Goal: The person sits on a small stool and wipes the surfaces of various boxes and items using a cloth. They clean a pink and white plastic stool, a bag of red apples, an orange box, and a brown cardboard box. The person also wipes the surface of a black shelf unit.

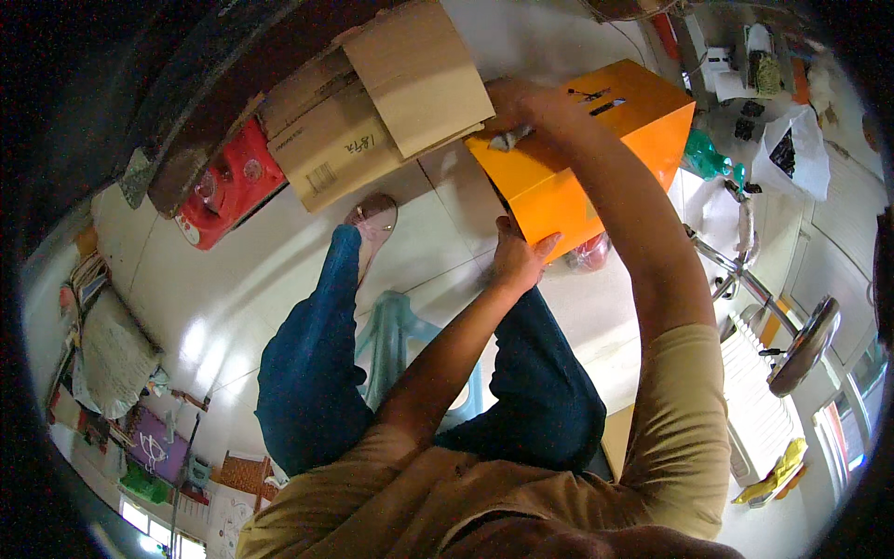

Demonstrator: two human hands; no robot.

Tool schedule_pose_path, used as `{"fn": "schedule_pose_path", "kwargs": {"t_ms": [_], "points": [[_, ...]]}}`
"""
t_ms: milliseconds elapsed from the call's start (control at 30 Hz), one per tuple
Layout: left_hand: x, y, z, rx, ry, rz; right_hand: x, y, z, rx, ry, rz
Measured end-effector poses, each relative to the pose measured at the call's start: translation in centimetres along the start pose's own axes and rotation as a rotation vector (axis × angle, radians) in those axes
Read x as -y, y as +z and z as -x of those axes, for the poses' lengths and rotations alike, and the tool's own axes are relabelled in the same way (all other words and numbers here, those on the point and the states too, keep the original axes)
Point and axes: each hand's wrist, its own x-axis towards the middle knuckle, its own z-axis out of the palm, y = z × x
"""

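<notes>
An orange box (628, 157) with dark printing lies tilted in front of me, right of the middle. My left hand (520, 255) grips its near lower corner, with the thumb on the orange face. My right hand (513, 108) is at the far left end of the box, blurred, beside the cardboard flap; a small greyish thing (510, 138) shows at its fingers, too unclear to name. Whether this hand holds anything cannot be told. A brown cardboard box (335, 150) with a raised flap (422, 77) stands just left of the orange box.
A red box (234, 185) lies left of the cardboard box. Between my legs is a bluish plastic stool (394, 335). A green plastic bottle (702, 154) and a white plastic bag (796, 150) are at the right, above a metal stand (740, 269) and a white radiator (761, 398).
</notes>
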Motion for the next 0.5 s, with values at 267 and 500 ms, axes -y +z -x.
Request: {"fn": "schedule_pose_path", "kwargs": {"t_ms": [267,500], "points": [[0.3,0.2,0.1,0.008,-0.081,0.001,2.9,-8.2,8.1,-0.547,0.059,-0.408],[1.9,1.0,0.3,-0.054,0.044,-0.031,5.7,0.6,17.1,-0.87,-0.088,0.192]]}}
